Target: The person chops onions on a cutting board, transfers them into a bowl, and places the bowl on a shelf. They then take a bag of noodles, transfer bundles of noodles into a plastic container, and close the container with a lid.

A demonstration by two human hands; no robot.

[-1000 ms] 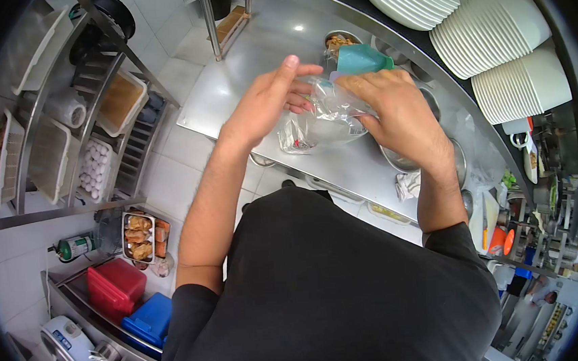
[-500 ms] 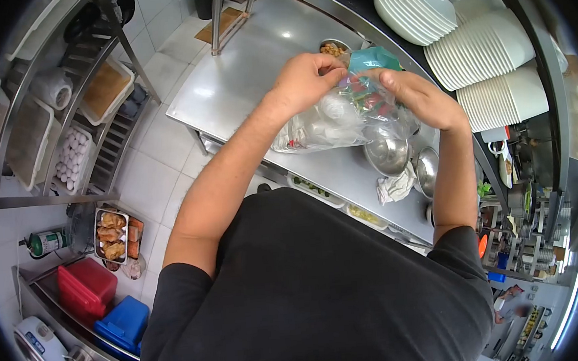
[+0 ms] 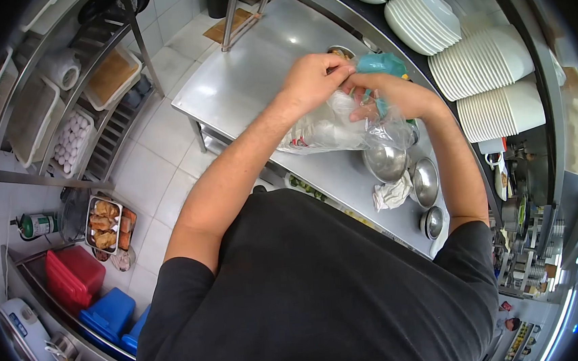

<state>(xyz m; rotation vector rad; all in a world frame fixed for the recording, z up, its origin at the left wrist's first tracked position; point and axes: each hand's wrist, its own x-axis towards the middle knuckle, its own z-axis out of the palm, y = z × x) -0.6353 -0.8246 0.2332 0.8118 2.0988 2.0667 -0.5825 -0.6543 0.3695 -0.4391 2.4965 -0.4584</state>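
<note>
My left hand [image 3: 314,82] pinches the upper edge of a clear plastic bag [image 3: 329,124], thumb and fingers together. Close beside it, my right hand [image 3: 391,94] has its fingers bent into the gathered plastic, with a strip of teal film between them. Teal plastic [image 3: 380,63] bunches up behind the right hand. The bag lies on the steel table [image 3: 227,83], and white, rounded shapes show blurrily through it. Behind the hands stands a small bowl of brown bits [image 3: 341,51], partly hidden.
Metal bowls [image 3: 386,164] and a crumpled white cloth [image 3: 393,192] sit right of the bag. Stacked white dishes [image 3: 480,63] fill the shelf above the table's far side. Left are a rack with eggs [image 3: 72,143] and a tray of browned food [image 3: 104,225].
My right hand has turned inward and down, its fingers now in the plastic and nearer my left hand. The teal plastic has shifted and bunched. The camera view has moved slightly.
</note>
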